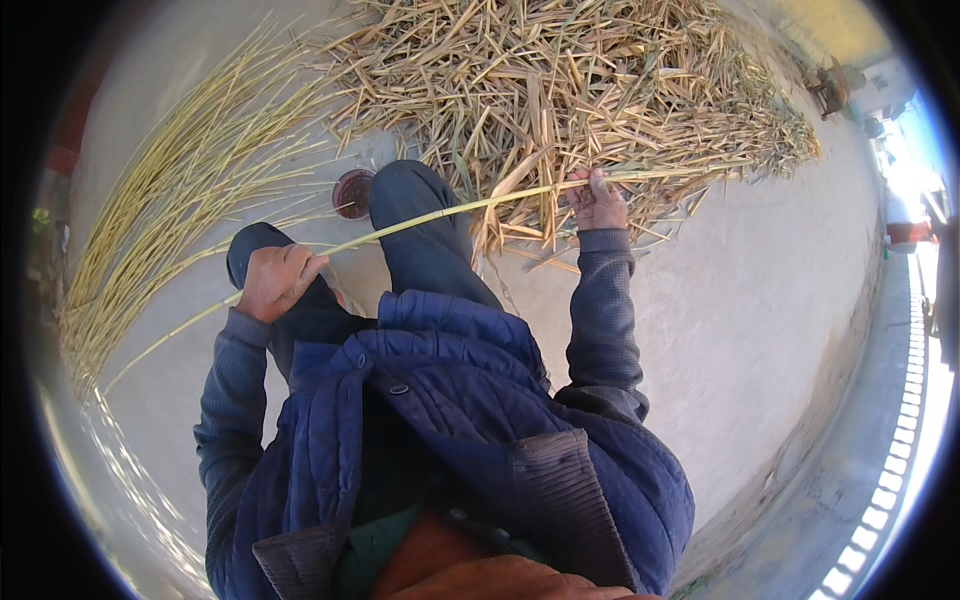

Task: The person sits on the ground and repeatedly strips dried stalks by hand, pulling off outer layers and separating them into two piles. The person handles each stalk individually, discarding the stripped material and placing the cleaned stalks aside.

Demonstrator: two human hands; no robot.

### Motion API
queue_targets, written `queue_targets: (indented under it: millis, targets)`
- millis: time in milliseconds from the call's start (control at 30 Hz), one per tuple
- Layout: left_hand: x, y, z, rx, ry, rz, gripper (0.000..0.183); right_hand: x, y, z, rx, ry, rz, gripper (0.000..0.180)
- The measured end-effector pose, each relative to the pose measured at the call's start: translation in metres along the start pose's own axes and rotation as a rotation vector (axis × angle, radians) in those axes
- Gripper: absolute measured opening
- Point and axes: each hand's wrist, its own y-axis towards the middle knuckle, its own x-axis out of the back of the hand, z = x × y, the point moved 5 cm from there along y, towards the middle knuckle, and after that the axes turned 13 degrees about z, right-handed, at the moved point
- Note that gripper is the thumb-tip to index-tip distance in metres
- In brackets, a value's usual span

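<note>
One long pale yellow-green plant stalk [442, 211] runs slantwise across my knees. My left hand [277, 281] is closed around it near my left knee, and its thin end trails off to the lower left. Farther along, my right hand [598, 199] holds the thicker part between thumb and fingers, just above the edge of a heap of dry leaf sheaths and husks [585, 82]. A fanned bundle of similar thin stalks [202, 165] lies on the floor to my left.
A small round dish [352, 193], dark red inside, sits on the concrete floor [735, 315] beside my knee. A low wooden object [831, 88] stands at the upper right. Along the right runs a strip of bright light patches [892, 480].
</note>
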Motion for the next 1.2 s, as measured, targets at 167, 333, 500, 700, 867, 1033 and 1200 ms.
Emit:
queue_targets:
  millis: [167, 333, 500, 700, 867, 1033, 1200]
  targets:
    - [0.017, -0.02, -0.003, 0.047, 0.126, -0.026, 0.025, 0.046, 0.023, 0.026, 0.041, -0.067, -0.083, 0.023]
    - [0.046, -0.056, 0.024, 0.169, 0.132, 0.014, 0.028, 0.114, 0.04, 0.066, 0.039, 0.12, -0.14, 0.023]
    - [0.013, 0.023, -0.022, 0.027, 0.173, -0.077, 0.032, 0.018, 0.001, 0.012, -0.038, 0.065, -0.094, 0.021]
    - [-0.014, 0.076, -0.052, -0.102, 0.19, -0.067, 0.038, 0.023, -0.006, 0.029, 0.002, -0.039, -0.114, 0.023]
    - [-0.016, 0.074, -0.047, -0.142, 0.149, -0.021, 0.039, 0.068, 0.011, 0.056, 0.041, 0.123, -0.012, 0.02]
    - [-0.023, 0.084, -0.046, -0.114, 0.117, -0.004, 0.04, -0.049, -0.036, -0.02, -0.021, 0.157, 0.348, 0.016]
    - [-0.033, 0.077, -0.048, -0.097, 0.119, -0.012, 0.039, -0.04, -0.033, -0.046, -0.064, -0.005, 0.026, 0.015]
